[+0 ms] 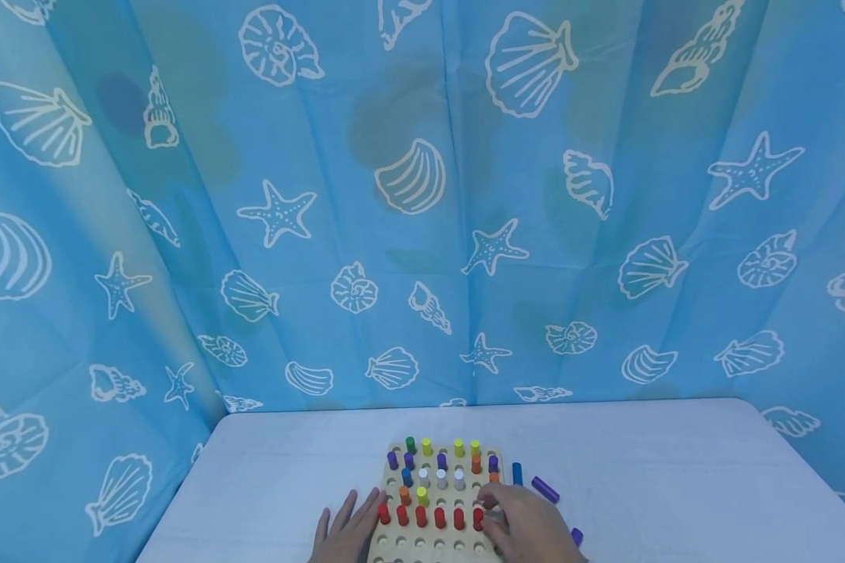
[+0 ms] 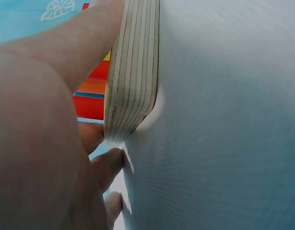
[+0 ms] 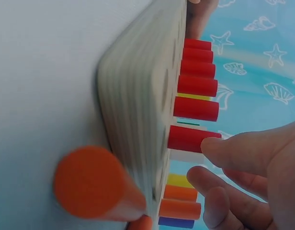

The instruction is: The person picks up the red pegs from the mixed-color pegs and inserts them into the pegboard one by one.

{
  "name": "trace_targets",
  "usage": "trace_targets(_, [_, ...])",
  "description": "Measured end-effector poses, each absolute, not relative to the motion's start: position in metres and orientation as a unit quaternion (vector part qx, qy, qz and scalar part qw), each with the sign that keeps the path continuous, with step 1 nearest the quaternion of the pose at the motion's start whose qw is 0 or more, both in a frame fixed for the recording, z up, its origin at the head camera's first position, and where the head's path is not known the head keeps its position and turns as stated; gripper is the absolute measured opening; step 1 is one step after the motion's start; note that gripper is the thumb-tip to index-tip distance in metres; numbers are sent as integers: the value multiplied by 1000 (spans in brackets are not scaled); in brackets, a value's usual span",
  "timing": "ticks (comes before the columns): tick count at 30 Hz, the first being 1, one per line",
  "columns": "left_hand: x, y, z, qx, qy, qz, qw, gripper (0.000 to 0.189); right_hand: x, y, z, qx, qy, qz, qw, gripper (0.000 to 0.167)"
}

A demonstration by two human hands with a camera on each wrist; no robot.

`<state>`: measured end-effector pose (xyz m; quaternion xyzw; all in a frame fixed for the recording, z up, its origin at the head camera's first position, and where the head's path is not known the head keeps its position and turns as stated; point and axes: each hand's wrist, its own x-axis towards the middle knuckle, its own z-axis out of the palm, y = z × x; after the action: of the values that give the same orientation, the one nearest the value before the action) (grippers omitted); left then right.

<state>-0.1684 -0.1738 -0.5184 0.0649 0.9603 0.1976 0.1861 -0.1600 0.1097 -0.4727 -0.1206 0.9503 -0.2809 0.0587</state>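
Observation:
A wooden pegboard (image 1: pixel 394 551) lies on the table with coloured pegs standing in its holes. Across it runs a row of red pegs (image 1: pixel 421 516). My right hand (image 1: pixel 535 525) is over the board's right side, its thumb touching the end red peg (image 3: pixel 186 138). In the right wrist view the other fingers are bent loosely and stay apart from that peg. My left hand (image 1: pixel 348 530) rests spread on the table against the board's left edge; its fingers lie beside the board's layered side (image 2: pixel 133 62) in the left wrist view.
Right of the board lie a blue peg (image 1: pixel 517 474), a purple peg (image 1: pixel 545 489) and another purple peg (image 1: pixel 577 537), partly covered by the hand. Loose orange pegs (image 3: pixel 97 184) are close to the board's side. A blue shell-patterned curtain (image 1: pixel 422 258) hangs behind the table.

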Motion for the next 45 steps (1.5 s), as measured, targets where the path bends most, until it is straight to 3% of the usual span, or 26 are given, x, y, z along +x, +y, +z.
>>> trace_targets(24, [-169, -174, -521, 66, 963, 188, 180, 110, -153, 132, -460, -75, 962, -263, -6, 25])
trace_targets(45, [-169, -176, -520, 71, 959, 198, 189, 111, -147, 155, -456, -33, 968, -250, 12, 29])
